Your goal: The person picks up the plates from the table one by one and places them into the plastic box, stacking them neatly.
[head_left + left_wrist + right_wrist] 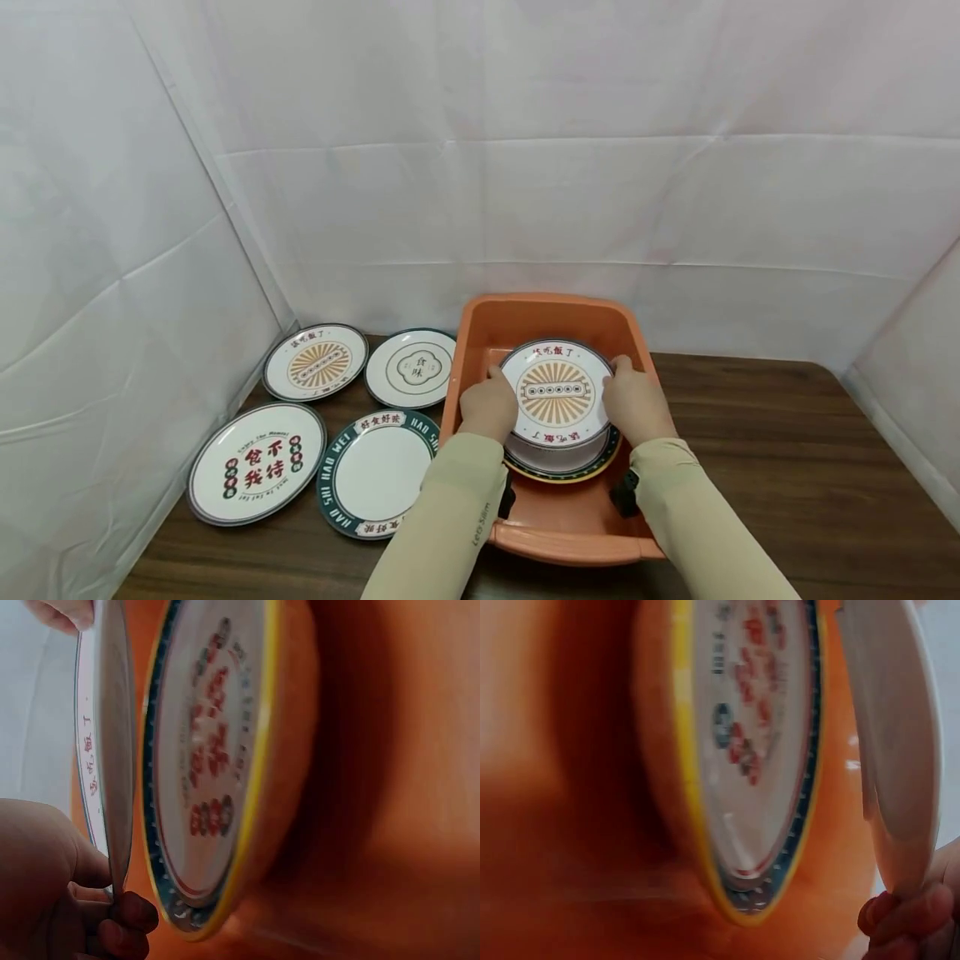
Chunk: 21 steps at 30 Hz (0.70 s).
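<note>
Both hands hold a white plate [557, 400] with a yellow sunburst and red characters, raised above an orange plastic tub [551, 521]. At its left rim my left hand [487, 407] pinches the edge between thumb and fingers. Opposite, my right hand [637, 407] grips the right rim, its fingers [919, 911] curled under the edge. Beneath, inside the tub, lies a plate with a yellow rim and dark green band [562, 477]. On top of that one rests a white plate with red characters [214, 750], apart from the held plate in both wrist views.
Several plates lie on the dark wooden table [738, 433] left of the tub: a sunburst plate [318, 361], a plate with a cloud-shaped emblem [416, 367], a red-lettered plate [257, 463] and a green-rimmed plate [378, 471]. White cloth [562, 150] hangs behind.
</note>
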Available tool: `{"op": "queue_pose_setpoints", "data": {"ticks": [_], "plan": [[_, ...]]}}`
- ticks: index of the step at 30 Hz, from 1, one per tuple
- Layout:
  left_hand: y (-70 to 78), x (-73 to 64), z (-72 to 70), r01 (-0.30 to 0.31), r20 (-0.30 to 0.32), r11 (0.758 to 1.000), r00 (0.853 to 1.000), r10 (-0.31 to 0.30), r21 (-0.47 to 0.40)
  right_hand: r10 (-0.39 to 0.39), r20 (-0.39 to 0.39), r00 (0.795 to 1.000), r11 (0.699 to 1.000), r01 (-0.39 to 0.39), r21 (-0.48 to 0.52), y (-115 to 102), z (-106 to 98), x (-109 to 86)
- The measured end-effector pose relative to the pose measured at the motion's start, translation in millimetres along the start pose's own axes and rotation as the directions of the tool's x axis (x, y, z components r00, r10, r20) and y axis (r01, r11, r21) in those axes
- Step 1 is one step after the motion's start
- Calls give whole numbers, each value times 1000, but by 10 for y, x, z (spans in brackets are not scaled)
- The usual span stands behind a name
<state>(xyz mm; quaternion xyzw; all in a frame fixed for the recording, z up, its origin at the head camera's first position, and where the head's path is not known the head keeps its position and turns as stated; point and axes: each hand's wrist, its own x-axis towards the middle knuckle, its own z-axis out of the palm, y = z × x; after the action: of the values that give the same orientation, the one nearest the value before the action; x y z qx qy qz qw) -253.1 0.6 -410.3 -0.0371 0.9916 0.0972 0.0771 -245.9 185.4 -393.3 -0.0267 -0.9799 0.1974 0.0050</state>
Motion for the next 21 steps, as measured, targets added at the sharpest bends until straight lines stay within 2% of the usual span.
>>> {"op": "queue_pose_setpoints", "data": {"ticks": [5, 9, 21], "plan": [[5, -7, 57, -14, -9, 999, 1000, 14, 49, -27, 81, 996, 980, 43, -196, 6, 93, 9], [4, -26, 72, -24, -23, 997, 999, 26, 70, 8, 147, 989, 961, 33, -275, -5, 167, 18], [12, -32, 80, -29, -26, 991, 999, 32, 129, 77, 178, 981, 946, -16, -324, 14, 295, 73]]}}
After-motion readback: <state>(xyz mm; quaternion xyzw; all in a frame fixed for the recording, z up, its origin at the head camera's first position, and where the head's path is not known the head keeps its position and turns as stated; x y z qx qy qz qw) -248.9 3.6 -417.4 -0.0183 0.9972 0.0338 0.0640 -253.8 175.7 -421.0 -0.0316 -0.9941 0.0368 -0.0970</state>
